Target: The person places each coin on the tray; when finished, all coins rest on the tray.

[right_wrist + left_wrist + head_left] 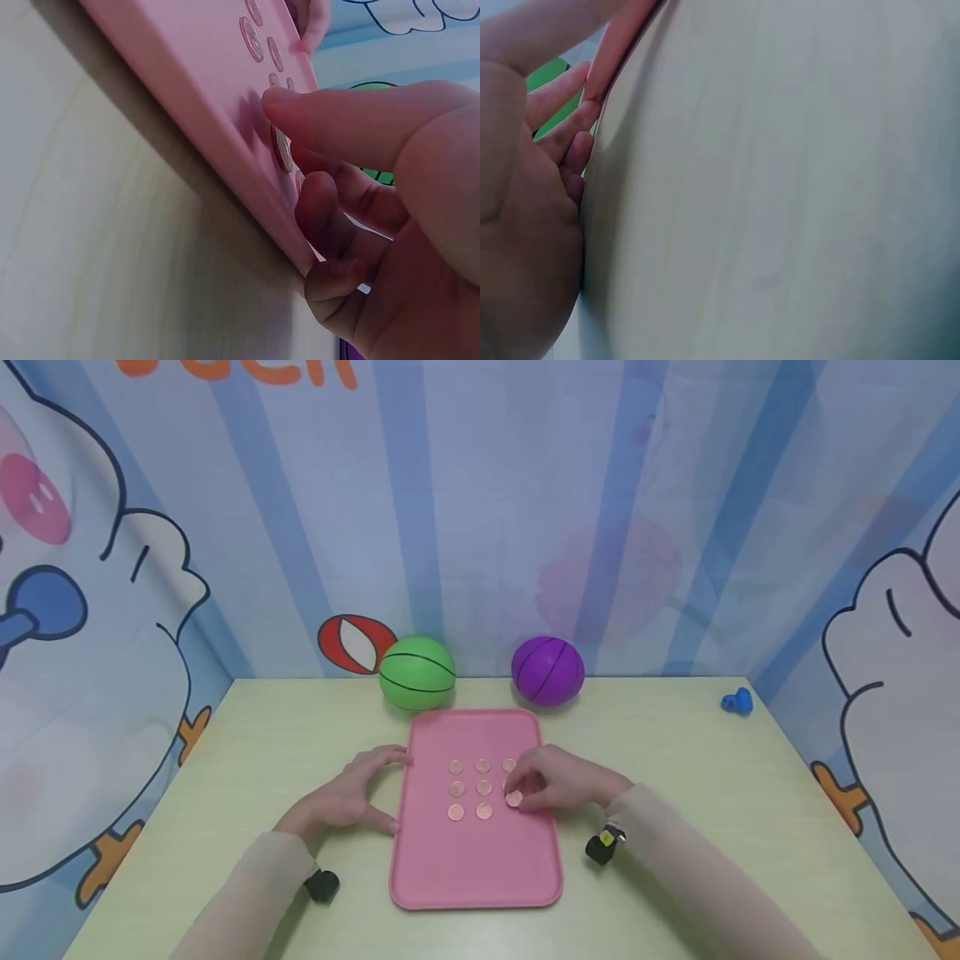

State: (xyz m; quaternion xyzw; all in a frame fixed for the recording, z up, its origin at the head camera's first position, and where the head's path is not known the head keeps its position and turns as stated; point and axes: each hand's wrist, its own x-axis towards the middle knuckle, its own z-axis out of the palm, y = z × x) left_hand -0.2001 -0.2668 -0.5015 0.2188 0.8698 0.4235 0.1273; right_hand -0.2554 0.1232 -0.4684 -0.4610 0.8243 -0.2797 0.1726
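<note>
A pink tray [476, 868] lies on the pale table, with several copper-coloured coins [456, 788] set out in rows on it. My right hand [558, 781] reaches over the tray's right side and pinches one coin [513, 798] between thumb and fingers. In the right wrist view that coin [282, 150] appears tilted beside the thumb, close to the tray's surface. My left hand [348, 793] rests at the tray's left edge, thumb and fingers spread and touching the rim. The left wrist view shows its fingers [562, 105] against the tray's side [619, 52].
Behind the tray stand a green ball [417, 673] and a purple ball [548, 672]. A small blue toy [738, 702] sits at the table's far right corner. A printed cloth backdrop [480, 527] rises along the table's back edge.
</note>
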